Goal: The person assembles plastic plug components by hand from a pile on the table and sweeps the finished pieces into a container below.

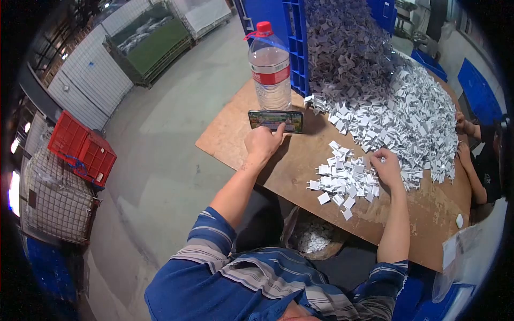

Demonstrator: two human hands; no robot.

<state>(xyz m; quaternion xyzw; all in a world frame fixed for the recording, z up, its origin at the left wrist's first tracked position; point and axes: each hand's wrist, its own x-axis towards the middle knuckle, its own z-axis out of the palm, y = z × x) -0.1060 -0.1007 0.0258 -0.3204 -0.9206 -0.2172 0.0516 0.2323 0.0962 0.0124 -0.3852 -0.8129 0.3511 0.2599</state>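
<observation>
A phone (276, 121) with a lit, colourful screen stands on its long side, leaning against a large clear bottle (271, 77) with a red cap and red label. My left hand (261, 142) is just in front of it, one digit stretched out onto the screen and the rest loosely bent, not gripping it. At the right edge of a small pile of white plastic pieces (345, 176), my right hand (386, 167) has its fingers pinched together. What lies between those fingertips is too small to make out.
A large heap of white pieces (423, 117) spills from a tipped blue crate (298, 48) across the wooden table (230, 128). Another person's hands (465, 139) are at the heap's right side. Below the table edge sits a bag of pieces (313, 239). Red crates (80, 147) stand left.
</observation>
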